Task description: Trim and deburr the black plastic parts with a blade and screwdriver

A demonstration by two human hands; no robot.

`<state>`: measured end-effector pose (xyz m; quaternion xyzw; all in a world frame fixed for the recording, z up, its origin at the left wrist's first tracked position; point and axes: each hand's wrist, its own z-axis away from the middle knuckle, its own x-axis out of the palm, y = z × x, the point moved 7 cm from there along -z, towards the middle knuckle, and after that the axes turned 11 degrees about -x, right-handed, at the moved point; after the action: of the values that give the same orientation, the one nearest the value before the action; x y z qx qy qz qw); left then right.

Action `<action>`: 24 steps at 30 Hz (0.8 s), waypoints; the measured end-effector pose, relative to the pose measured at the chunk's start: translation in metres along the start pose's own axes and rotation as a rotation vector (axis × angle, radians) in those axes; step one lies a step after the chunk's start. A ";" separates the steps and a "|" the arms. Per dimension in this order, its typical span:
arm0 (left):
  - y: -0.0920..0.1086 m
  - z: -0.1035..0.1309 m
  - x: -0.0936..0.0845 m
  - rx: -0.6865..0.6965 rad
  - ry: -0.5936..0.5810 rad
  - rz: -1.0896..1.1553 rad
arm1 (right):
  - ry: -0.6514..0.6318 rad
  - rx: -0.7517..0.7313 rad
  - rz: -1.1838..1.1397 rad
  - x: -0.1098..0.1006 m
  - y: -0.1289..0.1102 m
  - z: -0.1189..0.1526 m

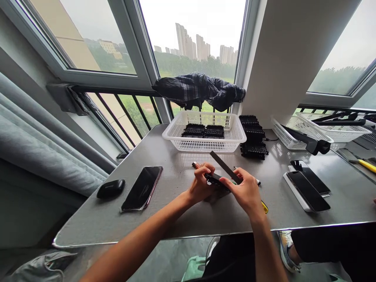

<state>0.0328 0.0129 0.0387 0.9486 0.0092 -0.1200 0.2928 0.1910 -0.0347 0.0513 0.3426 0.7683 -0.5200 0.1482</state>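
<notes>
Near the front middle of the grey table, my left hand [202, 184] is closed on a black part [216, 180]. My right hand [245, 190] grips a flat dark metal strip [225, 166], which slants up to the left above the part. The right thumb also touches the black part's right end. An orange-and-silver tool tip [195, 165] shows beyond the left hand, and a yellow handle [264, 206] lies just right of the right wrist. Beyond the hands, a white basket [205, 146] holds several black parts [214, 131].
Black parts [254, 137] are stacked right of the basket. A phone [142, 188] and a black case [111, 189] lie left. Two more phones [308, 192] lie right, below other white baskets [289, 133]. A person's shoe [288, 250] shows beneath the table's front edge.
</notes>
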 end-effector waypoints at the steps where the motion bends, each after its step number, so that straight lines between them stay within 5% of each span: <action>1: -0.001 -0.001 -0.002 -0.013 0.020 -0.004 | 0.014 0.022 -0.021 -0.001 0.005 0.000; 6: 0.004 0.000 -0.017 0.077 0.183 -0.020 | -0.023 0.141 -0.285 0.001 0.031 0.001; 10: 0.016 0.007 -0.026 0.246 0.266 -0.119 | -0.124 0.289 -0.604 0.015 0.034 0.007; 13: 0.017 0.006 -0.029 0.244 0.281 -0.187 | -0.134 0.388 -0.780 0.021 0.033 0.009; 17: -0.004 -0.006 -0.015 -0.097 0.141 -0.037 | 0.040 0.347 -0.799 0.011 0.040 0.003; 21: -0.028 -0.007 0.013 -0.484 -0.105 0.387 | 0.196 0.303 -0.673 -0.001 0.049 0.002; 24: -0.038 -0.002 0.021 -0.733 -0.175 0.618 | 0.235 0.270 -0.599 -0.005 0.049 0.001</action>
<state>0.0505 0.0448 0.0143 0.7277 -0.2558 -0.0955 0.6292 0.2275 -0.0262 0.0194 0.1760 0.7708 -0.5943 -0.1471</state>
